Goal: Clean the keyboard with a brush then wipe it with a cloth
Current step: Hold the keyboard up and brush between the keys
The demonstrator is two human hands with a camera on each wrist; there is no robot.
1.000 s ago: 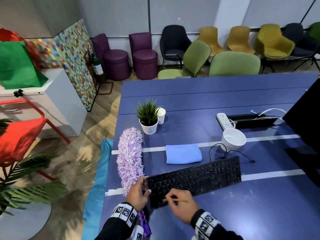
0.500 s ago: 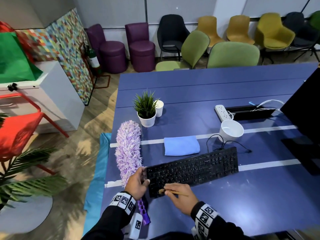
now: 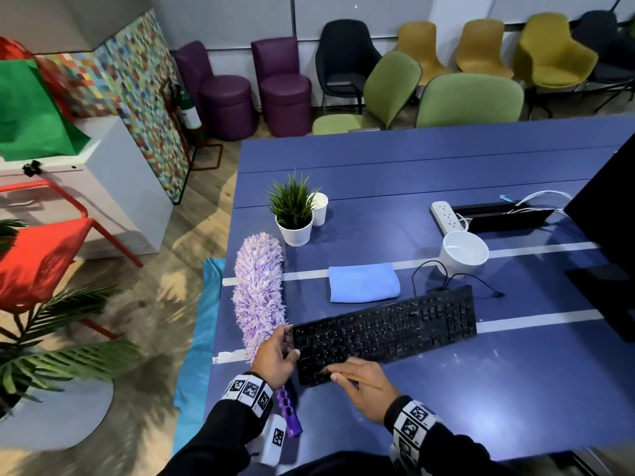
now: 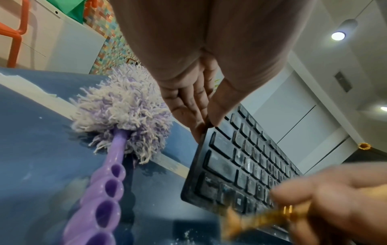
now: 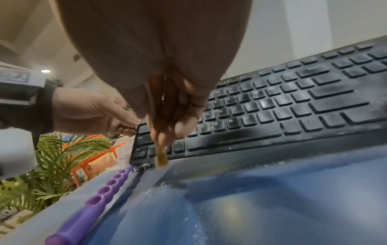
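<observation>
A dusty black keyboard lies slanted on the blue table. My left hand pinches its left end, thumb on top and fingers against the edge. My right hand holds a thin wooden brush, its bristles at the keyboard's near left corner. A folded blue cloth lies beyond the keyboard.
A purple fluffy duster lies left of the keyboard, its handle toward me. A potted plant, paper cup, white bowl, power strip and monitor stand farther back. White dust speckles the table.
The right hand has swept the brush a little toward the keyboard's near left corner. The left hand keeps its hold on the keyboard's end. The head view has shifted slightly.
</observation>
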